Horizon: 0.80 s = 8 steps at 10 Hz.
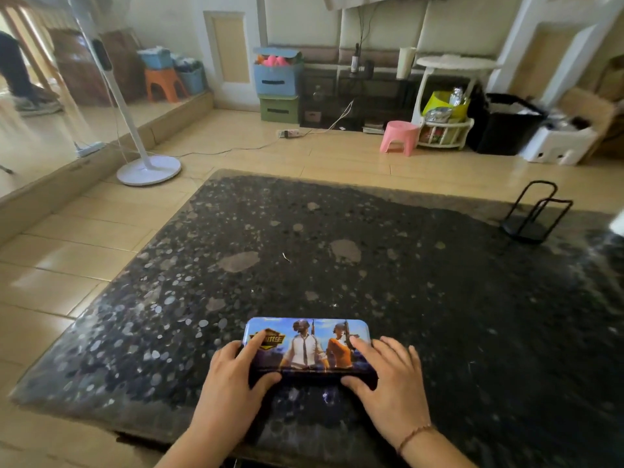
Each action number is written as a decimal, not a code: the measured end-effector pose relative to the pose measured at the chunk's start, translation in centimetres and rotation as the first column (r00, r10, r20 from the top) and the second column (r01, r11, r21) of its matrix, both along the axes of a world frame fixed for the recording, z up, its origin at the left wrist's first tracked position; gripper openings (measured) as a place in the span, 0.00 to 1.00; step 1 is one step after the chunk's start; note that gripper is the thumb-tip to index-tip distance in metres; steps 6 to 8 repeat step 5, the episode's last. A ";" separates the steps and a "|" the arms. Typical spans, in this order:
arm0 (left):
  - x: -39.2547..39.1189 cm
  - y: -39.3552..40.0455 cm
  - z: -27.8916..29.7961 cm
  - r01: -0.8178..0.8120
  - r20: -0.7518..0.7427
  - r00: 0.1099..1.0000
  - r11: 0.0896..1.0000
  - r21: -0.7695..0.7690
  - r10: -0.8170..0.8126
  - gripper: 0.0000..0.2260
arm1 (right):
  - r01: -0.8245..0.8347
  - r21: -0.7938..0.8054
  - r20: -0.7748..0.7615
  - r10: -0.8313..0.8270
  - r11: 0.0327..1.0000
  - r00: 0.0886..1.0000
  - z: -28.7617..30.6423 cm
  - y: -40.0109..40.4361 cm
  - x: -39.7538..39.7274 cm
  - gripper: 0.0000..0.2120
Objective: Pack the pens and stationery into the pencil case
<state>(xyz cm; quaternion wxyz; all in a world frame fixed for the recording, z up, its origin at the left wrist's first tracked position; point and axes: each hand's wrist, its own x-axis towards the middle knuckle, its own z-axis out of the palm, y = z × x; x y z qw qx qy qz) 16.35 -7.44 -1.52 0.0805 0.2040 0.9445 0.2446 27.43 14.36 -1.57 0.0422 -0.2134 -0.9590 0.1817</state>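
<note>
Head view: closed pencil case (309, 346) lies on table (439, 298), left hand (233, 383) and right hand (388, 380) gripping its ends

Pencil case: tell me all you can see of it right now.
The pencil case is a flat, rounded-corner box, glossy like tin, its lid printed with two game figures on blue. It lies shut and flat near the table's front edge. The left hand and right hand grip its ends, forefingers on the lid, thumbs at the front.

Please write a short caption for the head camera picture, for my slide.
Both hands, left and right, grip the closed pencil case on the dark speckled table.
</note>
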 end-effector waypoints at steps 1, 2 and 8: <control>-1.0 3.6 0.2 0.008 -0.003 1.000 0.998 0.060 -0.007 0.32 | 0.096 -0.029 -0.089 -0.098 0.995 0.991 -0.2 2.3 -0.3 0.29; -1.8 9.0 0.2 0.060 -0.014 0.998 0.993 0.102 -0.059 0.31 | 0.189 -0.020 -0.210 -0.189 0.982 0.959 -0.2 6.8 -0.4 0.28; -1.3 14.9 -1.4 0.106 -0.063 0.993 0.992 0.062 -0.102 0.31 | 0.154 0.050 0.093 -0.158 0.987 0.983 -0.1 12.1 0.9 0.34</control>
